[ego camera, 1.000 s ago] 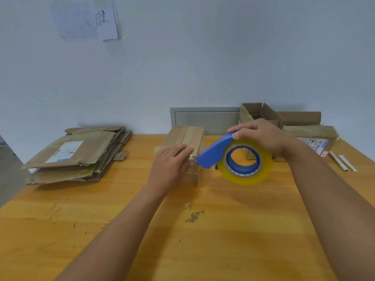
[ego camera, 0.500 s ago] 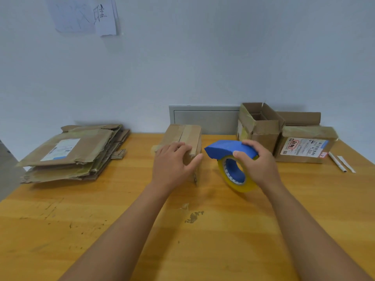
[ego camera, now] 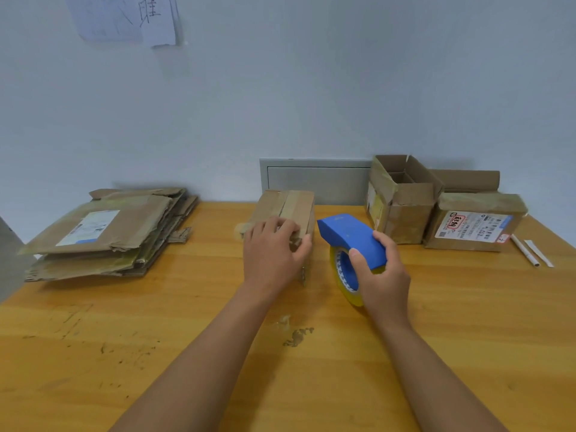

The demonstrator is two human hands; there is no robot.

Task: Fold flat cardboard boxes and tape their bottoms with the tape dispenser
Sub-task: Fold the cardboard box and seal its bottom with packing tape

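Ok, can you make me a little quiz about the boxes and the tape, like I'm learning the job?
1. True or false: the left hand rests on the box.
2. What does the right hand hold: A tape dispenser, B pen, C flat stack?
3. Which side of the table holds the flat stack?

Key: 1 true. 2 A. 3 the left.

Just one view here, a wide-angle head cam looking forward and slightly down across a wooden table (ego camera: 467, 322) toward the wall (ego camera: 311, 88) behind it. Both forearms reach in from the bottom edge, so it sits close above the work.
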